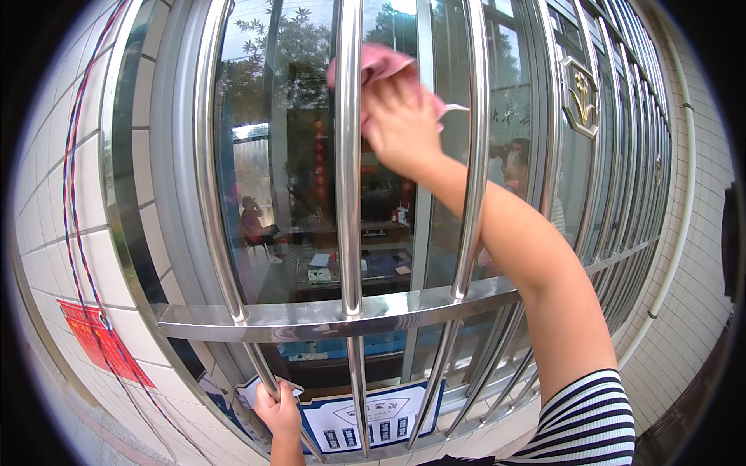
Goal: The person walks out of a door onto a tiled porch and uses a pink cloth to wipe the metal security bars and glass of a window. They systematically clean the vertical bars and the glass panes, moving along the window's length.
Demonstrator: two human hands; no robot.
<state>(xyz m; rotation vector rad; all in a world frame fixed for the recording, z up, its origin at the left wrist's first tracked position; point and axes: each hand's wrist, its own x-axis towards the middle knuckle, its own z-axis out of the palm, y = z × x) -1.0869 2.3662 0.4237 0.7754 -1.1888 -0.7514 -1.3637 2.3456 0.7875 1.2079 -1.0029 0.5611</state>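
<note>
My right hand (405,128) reaches between two upright stainless steel bars. It presses a pink cloth (387,61) flat against the window glass (303,116), its fingers spread over the cloth. A white strip sticks out at the cloth's right side. Low down, my left hand (278,408) is closed around a thin upright bar (261,367) of the window grille, below the flat crossbar (408,311). Through the glass, a table with papers and small items shows, mixed with reflections of trees and of a seated person.
Behind the lower bars stands a blue-edged board (379,413) bearing writing. Twisted wires (71,175) hang down the tiled wall at left, over a red notice (105,341). More bars, one with a gold flower ornament (581,97), and a pale pipe (688,175) are at right.
</note>
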